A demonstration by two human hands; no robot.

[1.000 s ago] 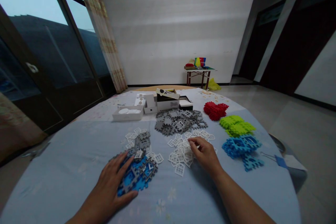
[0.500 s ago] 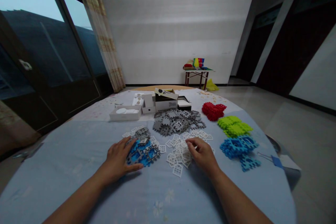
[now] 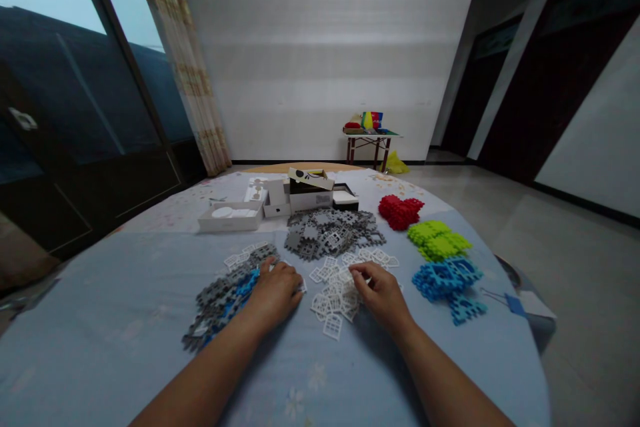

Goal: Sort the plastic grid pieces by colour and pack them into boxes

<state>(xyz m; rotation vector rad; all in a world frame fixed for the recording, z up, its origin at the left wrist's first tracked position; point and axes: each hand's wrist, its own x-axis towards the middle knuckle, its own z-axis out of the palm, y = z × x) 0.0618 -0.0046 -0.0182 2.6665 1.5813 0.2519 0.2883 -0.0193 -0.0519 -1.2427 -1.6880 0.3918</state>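
My left hand (image 3: 276, 293) lies palm down at the right edge of a mixed pile of grey and blue pieces (image 3: 220, 300), its fingers curled over the small white pieces there; whatever is under the fingertips is hidden. At the right side of a heap of white window-shaped pieces (image 3: 333, 300) is my right hand (image 3: 377, 290), thumb and forefinger drawn together; anything between them is too small to make out. Behind the hands sits a large heap of grey interlocking pieces (image 3: 333, 230).
Red pieces (image 3: 400, 212), lime green pieces (image 3: 437, 240) and blue pieces (image 3: 447, 280) lie in piles on the right. An open white box (image 3: 231, 217) and other boxes (image 3: 311, 200) stand at the back. A chair (image 3: 535, 313) is beyond the right edge.
My left hand has moved right and its fingers have curled in. The grey and blue pieces are now spread toward the lower left. My right hand stays by the white heap.
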